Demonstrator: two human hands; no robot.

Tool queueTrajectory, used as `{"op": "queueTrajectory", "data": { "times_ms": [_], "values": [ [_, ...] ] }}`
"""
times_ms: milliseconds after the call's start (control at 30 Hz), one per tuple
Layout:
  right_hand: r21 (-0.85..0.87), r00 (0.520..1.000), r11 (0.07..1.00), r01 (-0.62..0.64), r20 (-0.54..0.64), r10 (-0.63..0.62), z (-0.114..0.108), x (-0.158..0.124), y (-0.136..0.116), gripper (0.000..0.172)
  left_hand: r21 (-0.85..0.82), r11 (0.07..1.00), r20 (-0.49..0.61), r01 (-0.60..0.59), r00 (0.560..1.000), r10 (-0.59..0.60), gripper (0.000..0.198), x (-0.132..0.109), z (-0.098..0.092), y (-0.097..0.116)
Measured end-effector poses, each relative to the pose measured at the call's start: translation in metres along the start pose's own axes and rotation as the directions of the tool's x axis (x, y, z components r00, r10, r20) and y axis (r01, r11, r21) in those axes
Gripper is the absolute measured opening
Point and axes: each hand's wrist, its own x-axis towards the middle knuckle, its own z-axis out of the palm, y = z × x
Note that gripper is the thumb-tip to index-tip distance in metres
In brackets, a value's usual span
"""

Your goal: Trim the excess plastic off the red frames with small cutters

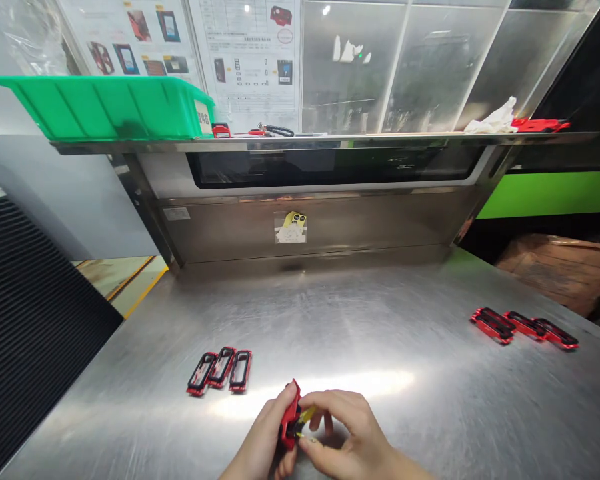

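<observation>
My left hand (264,437) grips a red plastic housing (289,420) with a dark inner part, tilted on edge above the metal table. Fingers of my right hand (347,427) are pinched on a small yellow piece (307,415) at the housing's right side. Whether that piece is a tool or a strip is too small to tell. Three red frames with black rims (221,368) lie side by side on the table, left of my hands. Farther off to the right lie several similar red and black frames (525,328), some overlapping.
A metal table (340,320) has a raised shelf (380,141) along its back. On the shelf stand a green bin (115,110), a black coiled cord (276,130), a white crumpled cloth (495,120) and red parts (540,125). A brown wrapped bundle (560,267) sits beyond the right edge.
</observation>
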Motion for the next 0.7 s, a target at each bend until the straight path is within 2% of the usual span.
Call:
{"op": "queueTrajectory", "data": {
  "times_ms": [367, 567, 700],
  "values": [
    [-0.032, 0.998, 0.999, 0.035, 0.055, -0.034, -0.0002, 0.0005, -0.0005, 0.023, 0.075, 0.997, 0.003, 0.007, 1.0, -0.007, 0.07, 0.0037, -0.0065, -0.0054],
    [-0.026, 0.993, 0.999, 0.031, 0.113, -0.028, -0.0013, 0.002, -0.0024, 0.023, 0.06, 0.998, -0.058, 0.0, 0.998, 0.004, 0.068, 0.002, -0.0035, -0.0025],
    [-0.03, 0.992, 0.999, 0.036, 0.125, -0.032, -0.0019, 0.0022, -0.0043, 0.023, 0.138, 0.99, -0.024, -0.017, 1.0, 0.02, 0.069, 0.0015, -0.004, -0.0025]
  ]
}}
